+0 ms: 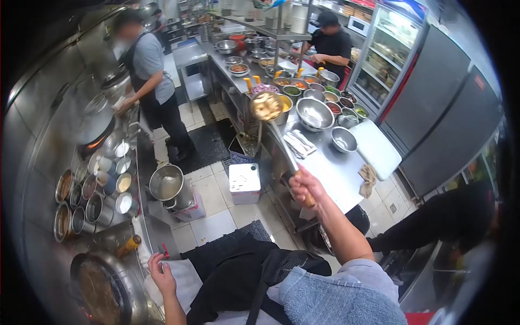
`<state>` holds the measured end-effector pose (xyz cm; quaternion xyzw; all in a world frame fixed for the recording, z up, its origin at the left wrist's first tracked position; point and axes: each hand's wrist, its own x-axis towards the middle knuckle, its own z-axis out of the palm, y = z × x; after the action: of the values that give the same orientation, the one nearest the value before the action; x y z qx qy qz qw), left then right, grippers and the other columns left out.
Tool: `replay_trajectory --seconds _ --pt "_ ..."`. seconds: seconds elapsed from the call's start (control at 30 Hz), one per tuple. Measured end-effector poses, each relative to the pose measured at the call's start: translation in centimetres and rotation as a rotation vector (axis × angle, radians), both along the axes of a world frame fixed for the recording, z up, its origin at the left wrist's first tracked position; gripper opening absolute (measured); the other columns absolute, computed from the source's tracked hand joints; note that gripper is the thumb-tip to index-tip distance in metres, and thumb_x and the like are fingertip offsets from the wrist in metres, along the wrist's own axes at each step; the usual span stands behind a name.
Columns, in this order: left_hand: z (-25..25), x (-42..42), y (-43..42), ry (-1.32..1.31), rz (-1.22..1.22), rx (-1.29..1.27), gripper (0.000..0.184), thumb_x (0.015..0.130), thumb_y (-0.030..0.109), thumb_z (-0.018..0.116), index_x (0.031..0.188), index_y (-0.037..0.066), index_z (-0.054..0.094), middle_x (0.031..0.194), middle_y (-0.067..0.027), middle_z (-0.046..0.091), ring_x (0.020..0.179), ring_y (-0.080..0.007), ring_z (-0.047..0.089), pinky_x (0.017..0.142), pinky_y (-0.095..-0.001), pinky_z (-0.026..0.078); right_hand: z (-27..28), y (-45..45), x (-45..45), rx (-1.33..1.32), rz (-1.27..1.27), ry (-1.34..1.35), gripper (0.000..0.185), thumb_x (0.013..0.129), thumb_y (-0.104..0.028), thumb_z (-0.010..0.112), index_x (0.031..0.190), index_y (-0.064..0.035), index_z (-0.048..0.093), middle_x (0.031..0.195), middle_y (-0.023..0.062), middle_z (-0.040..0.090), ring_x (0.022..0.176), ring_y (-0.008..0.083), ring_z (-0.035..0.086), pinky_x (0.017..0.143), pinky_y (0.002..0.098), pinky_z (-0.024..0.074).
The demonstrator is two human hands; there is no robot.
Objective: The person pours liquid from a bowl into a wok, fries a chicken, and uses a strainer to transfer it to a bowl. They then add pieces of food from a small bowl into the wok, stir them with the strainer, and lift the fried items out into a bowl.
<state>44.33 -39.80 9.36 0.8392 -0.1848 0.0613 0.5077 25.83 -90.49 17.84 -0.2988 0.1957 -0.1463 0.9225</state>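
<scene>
My right hand (306,187) is wrapped round the wooden end of a long-handled ladle (285,145), its arm stretched forward. Chunks of pale yellowish food (266,105) fill the ladle's bowl, which is up by the prep table's near edge, in front of a pot of yellow contents (285,104). Low on the left is my left hand (162,276), its fingers loosely bent and apart with nothing visible in them. It is beside a white cloth (184,281). A wok (103,290) with brown liquid sits left of that hand, and a wooden handle (129,246) sticks up behind it.
Metal bowls, one large (314,114), and a white cutting board (375,147) rest on the steel table (336,179). Seasoning pots (97,208) line the stove side. On the floor are a stockpot (167,183) and a white-lidded bin (244,179). Co-workers (154,70) stand nearby.
</scene>
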Motion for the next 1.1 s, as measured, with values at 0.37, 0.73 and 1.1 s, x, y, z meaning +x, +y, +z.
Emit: replay_trajectory --seconds 0.37,0.73,1.1 --pt "-0.4 0.6 -1.5 0.102 -0.111 -0.074 0.029 0.082 -0.006 0.049 0.108 0.0 0.059 0.124 -0.0108 0.051 0.115 -0.0213 0.052 0.087 -0.0295 0.049 -9.8 -17.7 -1.0 -1.167 -0.372 1.031 0.087 0.082 -0.001 0.049 0.154 -0.0223 0.006 0.088 0.0196 0.063 0.069 0.0284 0.065 0.058 0.0418 0.0524" --pt "-5.0 -3.1 14.0 0.138 0.406 0.009 0.038 0.075 -0.011 0.047 0.109 0.001 0.059 0.114 -0.0105 0.057 0.107 -0.0227 0.058 0.086 -0.0325 0.05 -8.5 -5.0 1.6 -1.498 -0.441 0.755 0.084 0.085 -0.005 0.053 0.154 -0.0167 0.006 0.091 0.0251 0.065 0.08 0.0431 0.065 0.073 0.0486 0.0484" --pt "-5.4 -11.2 8.2 0.196 0.3 -0.003 0.035 0.074 -0.007 0.047 0.1 0.007 0.067 0.109 -0.013 0.06 0.101 -0.027 0.06 0.079 -0.0348 0.053 -9.8 15.3 18.1 -1.841 0.648 -0.05 0.082 0.083 -0.001 0.057 0.153 -0.0164 0.02 0.07 0.0157 0.057 0.067 0.0337 0.062 0.069 0.0404 0.0492"
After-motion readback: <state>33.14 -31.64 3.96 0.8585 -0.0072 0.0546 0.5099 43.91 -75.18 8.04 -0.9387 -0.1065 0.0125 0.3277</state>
